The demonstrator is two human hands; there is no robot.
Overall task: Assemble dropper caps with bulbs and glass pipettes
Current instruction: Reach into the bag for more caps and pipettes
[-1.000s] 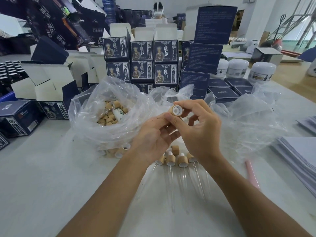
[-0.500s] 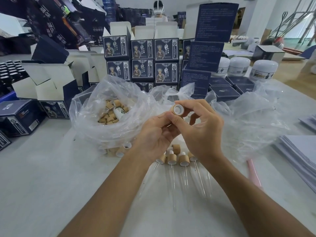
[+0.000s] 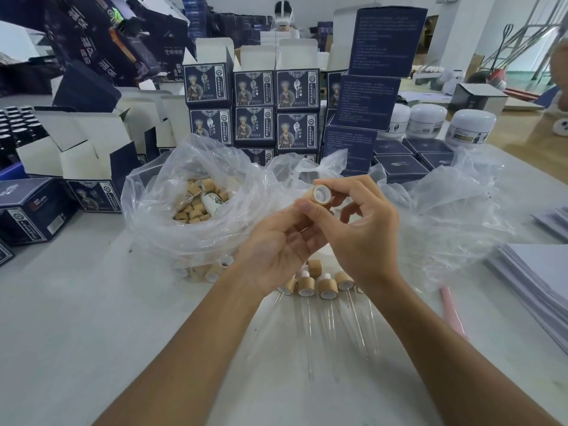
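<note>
Currently right hand (image 3: 362,229) pinches wooden dropper cap (image 3: 319,193), left hand (image 3: 276,250) curled beneath, contents hidden; keep cap's open end steady before seating parts.

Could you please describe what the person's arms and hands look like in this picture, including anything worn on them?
Both forearms are bare from the bottom edge of the picture up to the wrists; no sleeve shows. The left hand and the right hand wear no gloves, and no ring, watch or bracelet is visible. The fingernails look short and unpainted.
</note>
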